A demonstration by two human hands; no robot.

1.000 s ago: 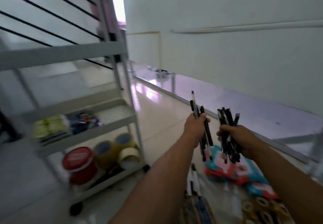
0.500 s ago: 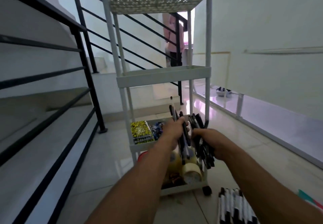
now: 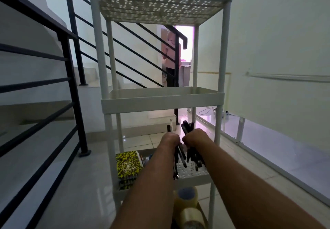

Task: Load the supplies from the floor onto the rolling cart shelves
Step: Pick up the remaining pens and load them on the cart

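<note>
A white rolling cart (image 3: 162, 100) with several shelves stands right in front of me. My left hand (image 3: 169, 139) is shut on a bundle of black pens (image 3: 179, 157), and my right hand (image 3: 193, 139) grips a second bundle of black pens (image 3: 195, 159). Both fists are side by side over the perforated third shelf (image 3: 192, 172), between the cart's posts. A stack of yellow-and-black patterned notebooks (image 3: 128, 166) lies on the left of that shelf. Rolls of clear tape (image 3: 186, 200) sit on the bottom shelf, partly hidden by my arms.
A black stair railing (image 3: 69, 78) and white steps run along the left. A white wall with a low ledge (image 3: 267, 139) lies on the right. A person in a pink top (image 3: 171, 57) stands in a doorway behind the cart.
My view swung left from the floor supplies to face the cart. Both hands carried their pens forward and now sit over the third shelf, closer together.
</note>
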